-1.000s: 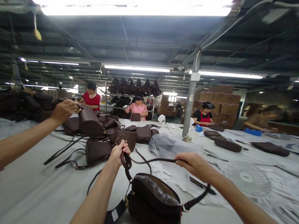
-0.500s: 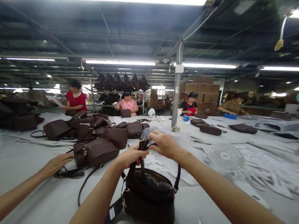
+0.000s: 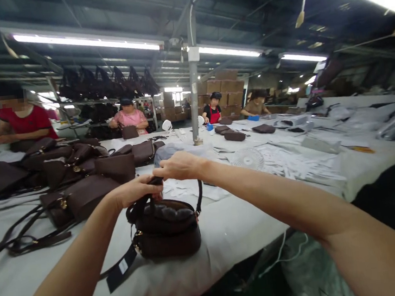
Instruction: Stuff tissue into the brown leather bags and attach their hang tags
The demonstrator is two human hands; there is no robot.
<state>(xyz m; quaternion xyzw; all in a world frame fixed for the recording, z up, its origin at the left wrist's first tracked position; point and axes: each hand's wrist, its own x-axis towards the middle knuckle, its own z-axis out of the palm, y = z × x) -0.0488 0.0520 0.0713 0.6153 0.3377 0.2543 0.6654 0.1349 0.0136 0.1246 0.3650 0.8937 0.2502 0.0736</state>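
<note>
Holding strap (image 3: 156, 181); left grip (image 3: 133, 191) closed round it; right grip (image 3: 178, 166) alongside, its pinch hidden, cannot tell | bag (image 3: 171, 241) upright; close to counter's (image 3: 231, 226) near edge | risks, judged: slackened hold could spill strap; sideways tug could tip bag; tag (image 3: 121, 270) could snag

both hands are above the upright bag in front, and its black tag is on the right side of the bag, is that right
Not quite: the black tag is on the left side of the bag, as the head view shows. The left hand and right hand are above the upright bag.
</note>
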